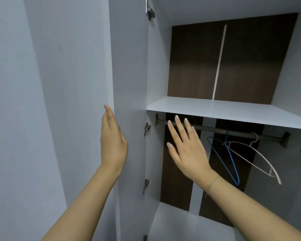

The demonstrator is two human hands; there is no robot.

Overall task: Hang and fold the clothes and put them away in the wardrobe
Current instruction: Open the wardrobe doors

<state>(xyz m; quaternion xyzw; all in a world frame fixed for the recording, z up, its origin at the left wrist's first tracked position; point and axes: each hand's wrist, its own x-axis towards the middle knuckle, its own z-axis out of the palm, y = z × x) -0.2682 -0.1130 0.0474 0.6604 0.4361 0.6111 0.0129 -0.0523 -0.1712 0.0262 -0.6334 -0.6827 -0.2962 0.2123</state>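
**Wardrobe open, both hands empty, hangers up and to the right**

Wardrobe (233,117) standing open; left door (129,84) swung out, seen edge-on. No clothes anywhere in view.

Left hand (112,145) flat against the outer edge of the door, fingers straight and together, pointing up. Nothing held. Touching or merely beside the door edge: hard to tell from this angle, looks like contact.

Right hand (188,150) raised in front of the opening, palm away, fingers (178,126) spread and straight, tips overlapping the left end of the rail (233,131) in the view. Not curled round it; holding nothing. Actual contact with the rail not determinable.

Rail running left to right under the white shelf (215,110), long axis roughly horizontal, dipping slightly to the right in the frame. Two bare hangers on it, right of the right hand: blue hanger (231,164) nearer, white hanger (255,155) further right, the two close together and crossing near their hooks. Both hanging tilted, lower ends swinging toward the right and down.

Judgement: early in the task, opening and checking stage, nothing hung or folded yet. Right hand clearly the nearer one for the hangers; reach from there goes rightward and slightly down along the rail line, blue first. Left hand occupied at the door, well apart from the hangers.
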